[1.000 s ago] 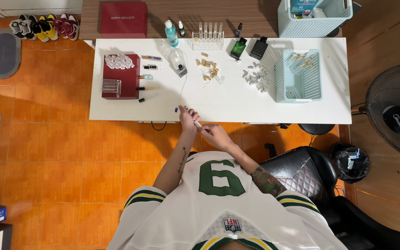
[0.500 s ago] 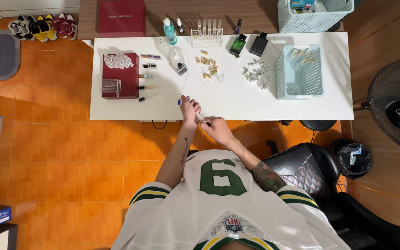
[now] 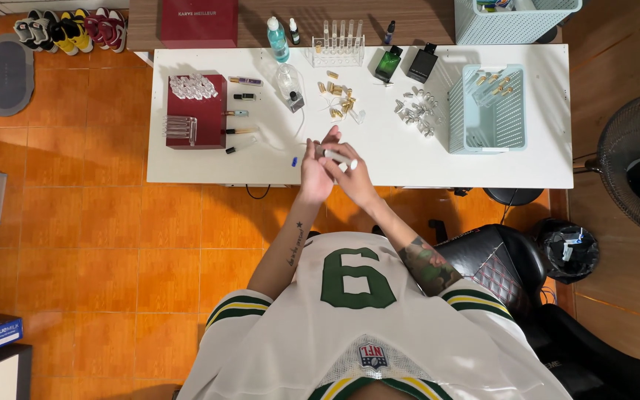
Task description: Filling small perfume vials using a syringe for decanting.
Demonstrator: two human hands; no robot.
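From above, the person in the white jersey is leaning over the white surface (image 3: 409, 159), and both hands are meeting just inside its near edge, a little left of its middle. The left hand (image 3: 315, 167) is lying with its fingers stretched toward twelve o'clock, loosely spread, and pressing against the right one; whether it is gripping anything I cannot tell. The right hand (image 3: 350, 174) is pinching a small white tube (image 3: 339, 157) between thumb and fingertips, so the tube is sitting across the top of the two hands, slanting from ten o'clock to four o'clock, above the surface rather than lying on it. At nine o'clock of the hands, just beside them, a tiny blue cap (image 3: 295, 161) is resting on the surface. At twelve o'clock, near, a scatter of gold caps (image 3: 338, 98) is lying loose, with a clear pump bottle (image 3: 288, 83) at eleven o'clock and a heap of silver sprayer parts (image 3: 416, 112) at one o'clock. Well apart at ten o'clock a dark red box (image 3: 195, 112) is carrying clear vials, and at two o'clock a pale blue basket (image 3: 487, 111) is standing with a few glass tubes inside.
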